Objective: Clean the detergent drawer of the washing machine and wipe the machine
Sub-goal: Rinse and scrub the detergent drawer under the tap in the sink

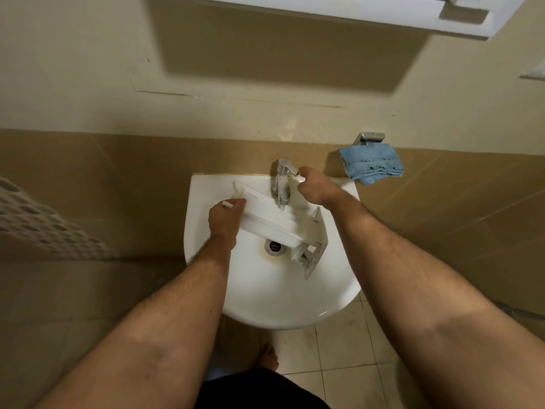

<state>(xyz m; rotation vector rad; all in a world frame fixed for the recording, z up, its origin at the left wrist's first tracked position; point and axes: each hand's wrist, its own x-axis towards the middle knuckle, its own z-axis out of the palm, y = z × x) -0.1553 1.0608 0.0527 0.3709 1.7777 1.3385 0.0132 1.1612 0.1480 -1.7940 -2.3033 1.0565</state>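
The white detergent drawer point(274, 219) lies tilted across the white sink point(265, 296), under the chrome tap point(282, 181). Its front panel point(317, 249) points to the lower right. My left hand point(225, 221) grips the drawer's left end; a thin white stick shows between its fingers. My right hand point(314, 187) rests on the tap's lever at the right of the spout. Water seems to run from the spout onto the drawer. A blue cloth point(370, 165) hangs from a metal holder point(368, 138) on the wall, right of the sink.
The sink drain point(275, 247) shows below the drawer. A white perforated basket point(41, 222) stands at the left. A white cabinet point(354, 13) hangs above. Beige tiles cover wall and floor. My bare foot point(269, 357) stands under the sink.
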